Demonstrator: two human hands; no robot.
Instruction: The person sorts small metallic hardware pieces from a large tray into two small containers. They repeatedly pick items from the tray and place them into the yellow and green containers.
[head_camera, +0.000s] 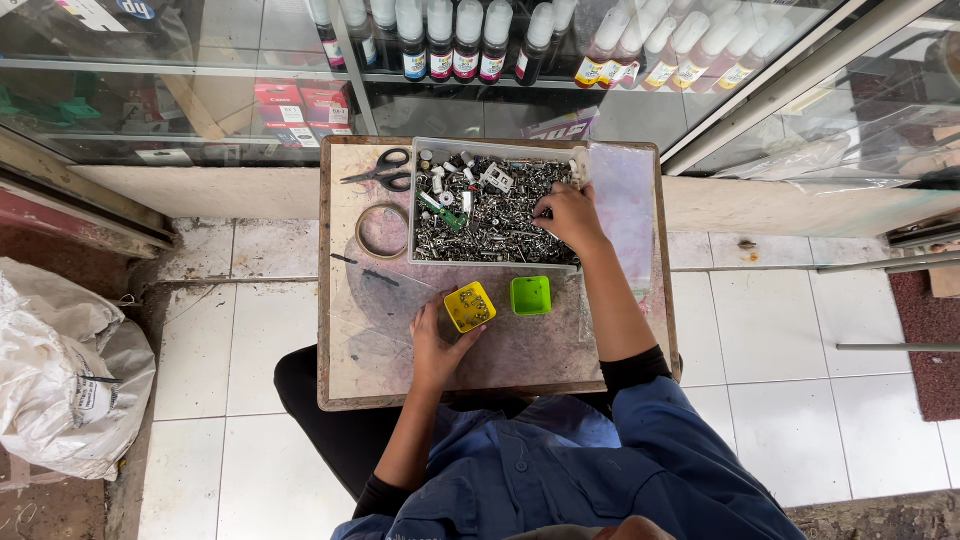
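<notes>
A small wooden table stands in front of me. On it sits a clear tray filled with several screws and small metal and plastic parts. My right hand reaches into the tray's right side, fingers pinched down among the screws. My left hand rests on the table and holds a small yellow square cup with small parts in it. A green square cup stands just right of the yellow one, untouched.
Scissors and a roll of tape lie on the table's left part. A glass cabinet with ink bottles and boxes stands behind. A white sack lies on the tiled floor at left.
</notes>
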